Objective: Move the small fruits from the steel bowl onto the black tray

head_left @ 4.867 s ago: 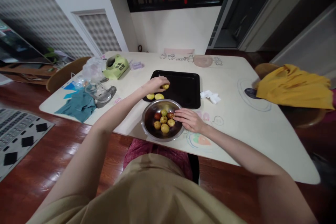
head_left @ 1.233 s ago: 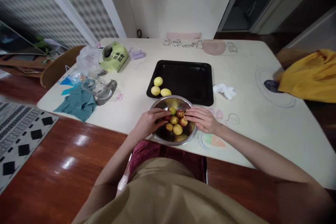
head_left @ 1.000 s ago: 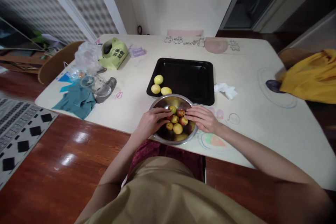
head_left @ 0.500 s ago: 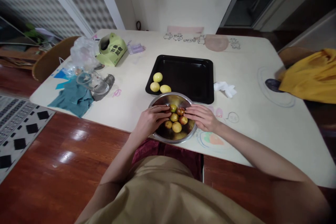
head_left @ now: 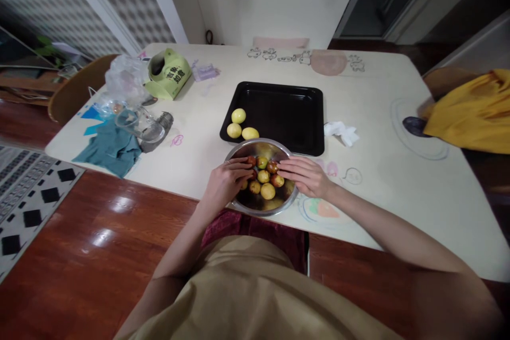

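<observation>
A round metal bowl stands at the table's near edge. Several small round fruits, yellow to mottled reddish brown, lie inside it. My left hand reaches over the bowl's left rim, its fingers stretched out over the fruits on that side and partly hiding them. From the right comes my right hand, fingers extended, the tips at the reddish fruits. Neither hand lifts a fruit. Behind the bowl is a black baking tray, with 3 yellow fruits in its near left corner.
A crumpled white tissue lies right of the tray. To the left are a tipped clear jug, a teal cloth, plastic bags and a green box. A yellow garment hangs over a chair on the right.
My left fingers have drawn back slightly to the left, uncovering more reddish fruits. My right hand has hardly moved. The bowl and tray stay in place.
</observation>
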{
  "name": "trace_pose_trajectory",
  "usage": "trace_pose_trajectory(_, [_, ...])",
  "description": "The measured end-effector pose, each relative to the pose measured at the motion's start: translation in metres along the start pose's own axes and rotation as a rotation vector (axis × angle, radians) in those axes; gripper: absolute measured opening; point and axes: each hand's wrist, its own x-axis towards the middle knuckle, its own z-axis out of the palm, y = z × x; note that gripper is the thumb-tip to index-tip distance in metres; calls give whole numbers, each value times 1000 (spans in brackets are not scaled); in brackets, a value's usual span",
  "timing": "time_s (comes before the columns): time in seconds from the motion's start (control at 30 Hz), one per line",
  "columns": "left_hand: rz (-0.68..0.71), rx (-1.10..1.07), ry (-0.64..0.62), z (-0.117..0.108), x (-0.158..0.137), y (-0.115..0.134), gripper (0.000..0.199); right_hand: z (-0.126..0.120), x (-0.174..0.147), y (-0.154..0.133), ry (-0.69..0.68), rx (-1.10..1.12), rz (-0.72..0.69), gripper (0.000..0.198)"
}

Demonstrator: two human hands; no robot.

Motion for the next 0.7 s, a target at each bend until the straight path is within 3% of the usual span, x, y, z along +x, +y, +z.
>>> trace_pose_trajectory(0.13, [-19,-49,33,-4,2,3,15,-2,-1,0,-46,-25,-3,50])
trace_pose_trajectory(0.3, [-74,-83,68,-18,4,-2,18,-4,-1,-1,-12,-4,-106,47])
trace_pose_trajectory(0.53, [-8,-96,-161,-39,-1,-12,32,-1,3,-4,-1,51,-64,48])
trace_pose_trajectory(0.7, [-41,-90,-195,-45,-1,-7,37,-1,6,-5,-1,86,-42,49])
